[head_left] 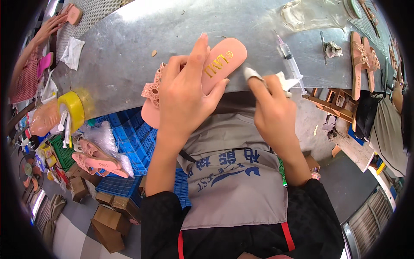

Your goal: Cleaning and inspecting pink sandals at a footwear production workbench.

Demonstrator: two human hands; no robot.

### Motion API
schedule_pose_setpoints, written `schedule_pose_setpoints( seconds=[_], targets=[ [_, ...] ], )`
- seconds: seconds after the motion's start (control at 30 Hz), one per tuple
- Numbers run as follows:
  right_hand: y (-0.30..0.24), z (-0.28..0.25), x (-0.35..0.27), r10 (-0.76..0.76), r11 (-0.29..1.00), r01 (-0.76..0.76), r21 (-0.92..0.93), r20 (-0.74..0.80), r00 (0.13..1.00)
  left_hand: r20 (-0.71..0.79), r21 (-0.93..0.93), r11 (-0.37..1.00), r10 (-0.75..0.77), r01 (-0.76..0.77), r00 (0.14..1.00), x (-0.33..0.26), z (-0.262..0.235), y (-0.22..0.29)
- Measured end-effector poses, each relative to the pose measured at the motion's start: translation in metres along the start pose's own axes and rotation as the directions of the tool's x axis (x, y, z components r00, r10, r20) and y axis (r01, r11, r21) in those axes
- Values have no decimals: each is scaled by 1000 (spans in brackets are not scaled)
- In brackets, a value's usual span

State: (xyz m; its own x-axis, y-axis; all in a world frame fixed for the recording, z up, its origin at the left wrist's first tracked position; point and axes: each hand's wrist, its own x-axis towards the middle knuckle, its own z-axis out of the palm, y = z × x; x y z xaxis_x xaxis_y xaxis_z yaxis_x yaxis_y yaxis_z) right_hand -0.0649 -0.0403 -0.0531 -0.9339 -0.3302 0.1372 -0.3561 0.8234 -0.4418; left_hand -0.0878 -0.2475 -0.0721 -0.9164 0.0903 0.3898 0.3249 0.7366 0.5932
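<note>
My left hand (183, 93) grips a pink slide sandal (235, 54) with gold lettering on its insole and a studded, openwork strap. The sandal is tilted over the near edge of the metal table, its sole end pointing away to the right. Just right of it, my right hand (274, 105) is closed on a white cloth (286, 83), part of which covers a fingertip. That covered fingertip is apart from the sandal. Beyond the right hand lies a syringe (291, 62) with clear barrel and thin needle.
A clear jar (317, 15) lies at the table's back right, near a crumpled rag (333, 49). Another pair of pink sandals (357, 64) rests at the right. Yellow tape (73, 111) sits at the left corner, above blue crates (129, 142). Another person's hand (51, 26) touches a sandal at far left.
</note>
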Motion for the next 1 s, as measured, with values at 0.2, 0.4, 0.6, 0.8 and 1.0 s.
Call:
schedule_pose_setpoints(
  seconds=[0.2, 0.4, 0.6, 0.8, 1.0],
  targets=[
    [-1, 15, 23, -57, 989, 47, -140, -65, 996, 32, 5, 998, -65, 65, 997, -4, 1, -1],
    [-7, 14, 42, -7, 990, -3, -144, -66, 998, 15, -41, 998, -52, 53, 999, 1, 2, 0],
    [-12, 9, 45, 62, 985, -61, -159, -1, 998, 64, -15, 998, -66, 67, 996, 3, 2, 0],
    [-9, 3, 46, 34, 992, -40, -122, -49, 998, 36, -51, 997, -51, 53, 998, 0, 4, 1],
    [-6, 9, 45, 71, 978, -76, -193, -29, 997, 28, -43, 999, -27, 29, 999, -1, 5, 2]
  ],
)
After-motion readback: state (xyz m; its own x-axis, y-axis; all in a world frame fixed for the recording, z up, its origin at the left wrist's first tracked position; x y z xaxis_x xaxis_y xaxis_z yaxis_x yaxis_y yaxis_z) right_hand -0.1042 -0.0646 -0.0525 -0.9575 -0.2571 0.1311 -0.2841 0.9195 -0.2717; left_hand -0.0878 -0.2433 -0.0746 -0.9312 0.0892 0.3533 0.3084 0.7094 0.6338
